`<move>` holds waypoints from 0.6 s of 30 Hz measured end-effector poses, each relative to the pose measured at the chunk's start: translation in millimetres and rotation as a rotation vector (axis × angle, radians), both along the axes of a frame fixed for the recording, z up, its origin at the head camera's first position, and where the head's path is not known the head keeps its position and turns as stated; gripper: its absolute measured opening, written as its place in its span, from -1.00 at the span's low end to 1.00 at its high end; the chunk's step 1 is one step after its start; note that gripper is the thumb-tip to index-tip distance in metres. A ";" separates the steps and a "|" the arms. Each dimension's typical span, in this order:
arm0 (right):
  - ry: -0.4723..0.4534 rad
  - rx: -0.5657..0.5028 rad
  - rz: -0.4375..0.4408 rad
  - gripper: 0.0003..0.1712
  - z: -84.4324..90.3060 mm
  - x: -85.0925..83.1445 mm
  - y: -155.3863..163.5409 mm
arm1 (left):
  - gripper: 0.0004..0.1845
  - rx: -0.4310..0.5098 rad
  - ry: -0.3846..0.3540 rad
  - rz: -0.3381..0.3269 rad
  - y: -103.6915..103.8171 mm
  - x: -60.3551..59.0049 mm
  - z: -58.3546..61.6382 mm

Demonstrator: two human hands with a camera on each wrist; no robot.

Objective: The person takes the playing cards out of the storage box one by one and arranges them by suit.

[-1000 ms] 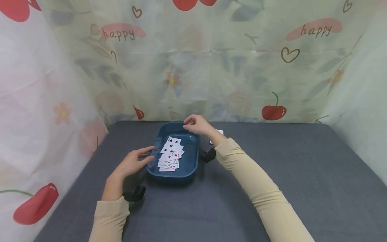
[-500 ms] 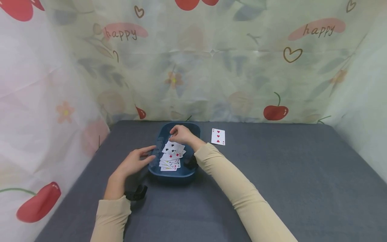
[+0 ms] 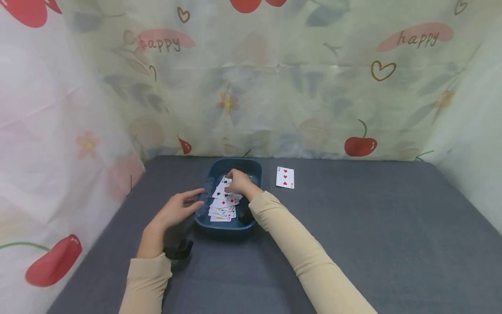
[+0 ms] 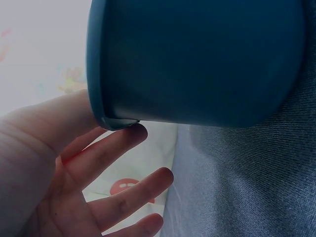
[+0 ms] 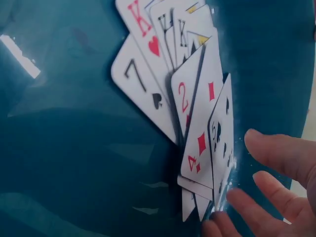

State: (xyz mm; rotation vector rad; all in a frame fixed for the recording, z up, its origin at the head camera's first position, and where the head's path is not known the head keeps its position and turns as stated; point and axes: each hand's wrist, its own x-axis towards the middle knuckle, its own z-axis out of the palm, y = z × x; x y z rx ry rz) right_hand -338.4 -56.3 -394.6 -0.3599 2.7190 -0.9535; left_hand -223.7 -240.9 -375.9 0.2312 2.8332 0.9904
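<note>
A dark blue tray [image 3: 251,168] sits at the back middle of the grey table and holds several fanned, face-up playing cards [image 3: 221,209]. My right hand [image 3: 236,182] reaches into the tray, and its fingertips [image 5: 236,197] pinch the edge of the top spade card [image 5: 221,143], which is tilted up off the fan. Under it lie a four and a two of diamonds [image 5: 197,108] and a seven of spades [image 5: 143,86]. My left hand [image 3: 175,210] rests with straight fingers [image 4: 106,153] against the tray's outer left wall [image 4: 197,59].
One three of hearts [image 3: 285,177] lies face up on the table just right of the tray. A patterned curtain [image 3: 274,87] closes off the back and both sides. The grey table [image 3: 372,226] stretches out to the right and front.
My right hand has come from the tray's far rim down onto the top card, uncovering the three of hearts to the tray's right. The left hand has stayed at the tray's side.
</note>
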 end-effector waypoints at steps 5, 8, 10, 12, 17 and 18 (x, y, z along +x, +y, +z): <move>0.023 0.100 0.040 -0.33 7.3 12.4 1.8 | -0.47 0.003 0.009 -0.006 0.2 0.2 -0.7; 0.036 0.163 0.071 -0.28 4.3 11.2 1.4 | -0.47 0.006 0.016 -0.015 -0.2 0.4 -0.7; 0.034 0.177 0.077 -0.27 3.8 12.1 1.3 | -0.47 0.006 0.023 -0.019 -0.4 0.6 -0.6; 0.037 0.189 0.084 -0.26 3.7 12.1 1.2 | -0.47 0.006 0.026 -0.018 -0.6 0.7 -0.6; 0.040 0.182 0.077 -0.21 3.7 11.6 1.6 | -0.47 0.007 0.010 -0.007 -0.1 0.9 0.6; 0.045 0.167 0.068 -0.20 3.6 11.8 1.7 | -0.47 0.007 0.006 -0.005 0.0 0.9 0.9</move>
